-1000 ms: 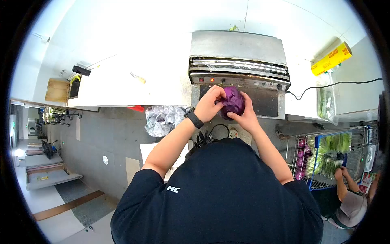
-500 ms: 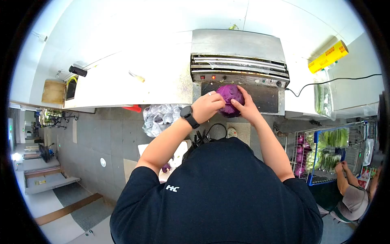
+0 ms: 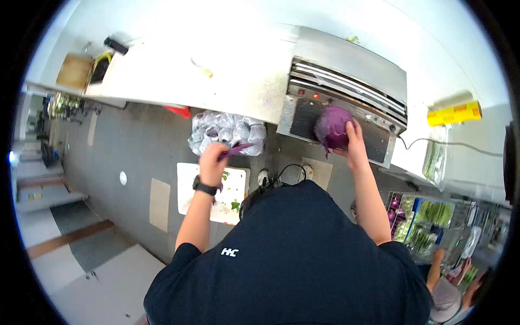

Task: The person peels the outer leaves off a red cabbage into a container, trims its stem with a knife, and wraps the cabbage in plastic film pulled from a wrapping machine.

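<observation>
My right hand (image 3: 351, 145) grips a purple cabbage (image 3: 332, 128) by its right side, over the dark plate of the metal wrapping machine (image 3: 346, 81). A loose leaf hangs from the cabbage's lower edge. Well to the left, my left hand (image 3: 213, 162) is closed on a torn purple leaf (image 3: 236, 150), whose tip points right. That hand is above a white bin (image 3: 187, 187) with green and purple scraps inside, just below a bag of net-wrapped items (image 3: 233, 130).
A yellow roll (image 3: 455, 114) lies on the counter at the right, near a black cable. At lower right is a cart of bagged vegetables (image 3: 433, 214), with a co-worker's arm (image 3: 435, 271) beside it. A wooden board (image 3: 74, 70) stands at far left.
My left hand has left the cabbage and moved left and down, carrying a leaf. My right hand still holds the cabbage. The whole view has turned, and the white bin shows more fully.
</observation>
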A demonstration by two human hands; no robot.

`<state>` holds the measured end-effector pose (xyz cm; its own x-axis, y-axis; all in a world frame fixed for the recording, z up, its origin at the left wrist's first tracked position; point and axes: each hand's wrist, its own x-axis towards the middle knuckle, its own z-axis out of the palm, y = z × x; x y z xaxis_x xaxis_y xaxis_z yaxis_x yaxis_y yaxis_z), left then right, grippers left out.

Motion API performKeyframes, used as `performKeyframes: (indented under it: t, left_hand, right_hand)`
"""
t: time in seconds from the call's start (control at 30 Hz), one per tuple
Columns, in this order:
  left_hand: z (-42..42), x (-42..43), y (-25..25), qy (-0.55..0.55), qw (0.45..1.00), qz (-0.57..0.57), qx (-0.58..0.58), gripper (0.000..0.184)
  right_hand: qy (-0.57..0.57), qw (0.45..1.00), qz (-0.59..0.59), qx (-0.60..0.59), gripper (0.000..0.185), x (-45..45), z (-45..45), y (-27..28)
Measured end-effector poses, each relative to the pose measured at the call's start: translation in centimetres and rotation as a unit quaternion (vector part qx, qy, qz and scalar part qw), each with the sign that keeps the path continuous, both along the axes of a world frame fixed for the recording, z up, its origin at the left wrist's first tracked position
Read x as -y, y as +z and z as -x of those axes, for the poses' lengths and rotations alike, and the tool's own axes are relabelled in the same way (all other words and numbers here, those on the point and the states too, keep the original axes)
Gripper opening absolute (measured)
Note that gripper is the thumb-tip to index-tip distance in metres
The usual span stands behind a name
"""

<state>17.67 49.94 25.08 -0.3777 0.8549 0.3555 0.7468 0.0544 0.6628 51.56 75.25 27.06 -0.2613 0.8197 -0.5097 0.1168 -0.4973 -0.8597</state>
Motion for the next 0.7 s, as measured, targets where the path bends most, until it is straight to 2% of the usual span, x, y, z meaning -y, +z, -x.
performKeyframes:
  t: [0.1,0.13,0.2,0.27,0.3,0.33,0.37,0.4,0.43,0.47,0.5,0.53,0.57,0.6,0.63,0.7]
  left_hand:
    - [2.6,9.6,-3.6,0.199,0.973,0.11,0.025,0.023]
    - [3.1,12.5,-5.2,0.24,0.96,0.144,0.023,0.027]
    - [4.0,18.0,-8.5,0.25,0.923,0.291,0.022,0.038]
    - [3.3,20.1,-9.6,0.205,0.839,0.505,-0.013,0.047]
    - [3.6,18.9,-9.3,0.16,0.817,0.552,0.038,0.051]
    - [2.9,16.3,-8.7,0.163,0.832,0.526,0.06,0.046]
    - [2.0,13.6,-8.5,0.147,0.894,0.412,0.094,0.038]
    - [1.4,10.0,-9.1,0.112,0.907,0.34,0.221,0.031]
    - [-0.6,4.5,-5.8,0.045,0.929,0.225,0.291,0.035]
    - [-1.7,0.0,-6.0,-0.001,0.929,0.226,0.292,0.036]
    - [-5.2,-4.7,-0.7,-0.038,0.944,0.142,0.294,0.04]
    - [-7.2,-8.7,1.6,-0.096,0.958,0.14,0.231,0.047]
    - [-9.2,-11.7,2.3,-0.129,0.974,0.114,0.145,0.06]
    - [-11.2,-14.3,2.5,-0.146,0.981,0.086,0.096,0.068]
    - [-13.2,-16.0,4.2,-0.117,0.988,0.09,0.05,0.067]
    - [-14.5,-18.6,3.3,-0.123,0.985,0.117,0.012,0.061]
  right_hand:
    - [0.013,0.999,-0.018,0.029,0.073,0.1,0.8,0.9]
    - [0.027,0.999,-0.015,0.03,0.073,-0.1,0.6,0.5]
    - [0.039,0.998,-0.022,0.036,0.075,-0.4,0.6,-0.1]
    - [0.043,0.998,-0.032,0.039,0.077,-0.4,0.8,0.1]
    - [0.067,0.991,-0.061,0.099,0.081,-0.3,0.8,0.4]
    - [0.089,0.979,-0.09,0.158,0.085,-0.3,0.8,0.6]
    - [0.091,0.979,-0.091,0.159,0.085,-0.3,0.9,0.7]
    - [0.075,0.98,-0.092,0.162,0.092,-0.3,1.0,0.7]
    - [0.059,0.98,-0.093,0.164,0.099,-0.4,1.1,0.8]
    - [0.059,0.98,-0.094,0.163,0.099,-0.3,1.5,1.1]
    - [0.071,0.97,-0.129,0.195,0.1,-0.1,1.9,1.5]
    - [0.081,0.957,-0.163,0.226,0.101,-0.1,2.2,1.8]
    - [0.096,0.921,-0.259,0.276,0.101,-1.7,1.0,-1.6]
    - [0.088,0.922,-0.258,0.275,0.101,-2.0,1.2,-1.5]
    - [0.085,0.922,-0.264,0.271,0.101,-1.9,1.4,-1.1]
    - [0.079,0.917,-0.256,0.297,0.101,-2.1,1.6,-0.8]
